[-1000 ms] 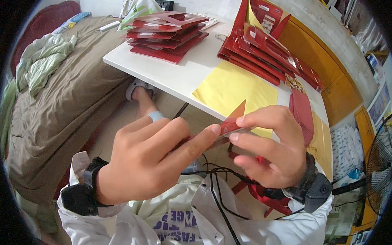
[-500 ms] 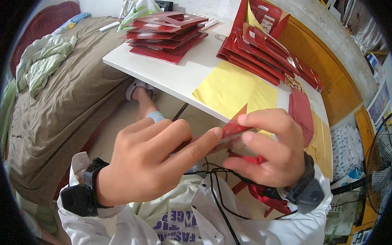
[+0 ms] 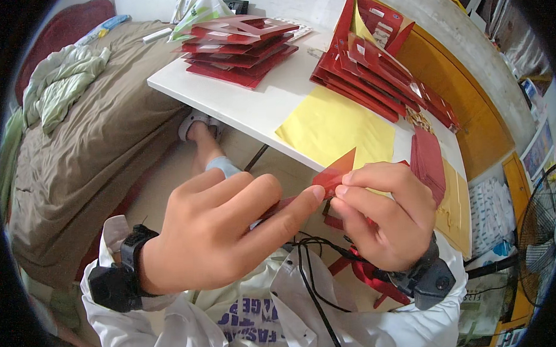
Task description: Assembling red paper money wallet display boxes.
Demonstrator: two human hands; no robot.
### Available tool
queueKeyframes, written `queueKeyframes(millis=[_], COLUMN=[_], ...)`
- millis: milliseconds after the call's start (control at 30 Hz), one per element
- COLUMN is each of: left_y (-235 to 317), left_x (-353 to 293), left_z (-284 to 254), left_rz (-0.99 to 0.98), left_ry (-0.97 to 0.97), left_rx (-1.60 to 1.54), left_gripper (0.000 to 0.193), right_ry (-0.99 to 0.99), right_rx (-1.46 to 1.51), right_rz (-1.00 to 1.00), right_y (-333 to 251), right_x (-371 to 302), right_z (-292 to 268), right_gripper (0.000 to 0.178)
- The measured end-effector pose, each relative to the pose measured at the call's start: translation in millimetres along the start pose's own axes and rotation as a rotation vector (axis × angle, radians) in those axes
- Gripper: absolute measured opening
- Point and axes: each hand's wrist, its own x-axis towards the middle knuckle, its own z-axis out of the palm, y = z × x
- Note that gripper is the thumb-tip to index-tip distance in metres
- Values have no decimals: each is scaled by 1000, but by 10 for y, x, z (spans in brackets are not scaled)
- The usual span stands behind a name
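A thin red card piece (image 3: 336, 171) with a pointed corner is held up in front of my chest, just off the table's near edge. Its lower part is hidden by my fingers. My left hand (image 3: 212, 231) grips it from the left, index finger stretched along it and the other fingers curled. At its right end, the thumb and fingertips of my right hand (image 3: 386, 212) pinch it close to the left fingertip. Beyond the hands, a yellow sheet (image 3: 334, 125) lies on the white table (image 3: 186, 85).
Red card packets stand in a left stack (image 3: 240, 58) and a leaning right pile (image 3: 372, 75). A dark red bundle (image 3: 426, 162) and gold pieces (image 3: 454, 213) lie along the right side. Black cables (image 3: 305, 252) hang before me. A bed (image 3: 93, 143) is left, a fan (image 3: 541, 244) right.
My right hand has shifted slightly down and closed its fingers into a tighter pinch. More of the red card's pointed corner shows above the fingers.
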Motion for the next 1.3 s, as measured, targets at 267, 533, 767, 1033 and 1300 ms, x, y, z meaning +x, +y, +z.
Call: queueKeyframes(millis=[267,533,767,1033,1300], left_y=[49,70,49,42,-12], left_x=[25,37,37,50,47], left_z=[-31,-34,-40,-79,-49], left_rz=[-27,-17,-16,-13,-63], left_ry=[15,33,37,43,116], left_rx=[-16,-1,-8,-25,-60], left_gripper=[51,51,50,51,53], right_ry=[2,-20,-32,-124,-236], right_rx=[50,135,55,-187,-446], right_rz=[72,153,96,-108,-303], right_y=[-40,-53,-110,-163,-212], right_x=[14,14,9,-83,-267], right_z=[-33,-70,-53,-102,-39], right_gripper=[20,17,20,33,15])
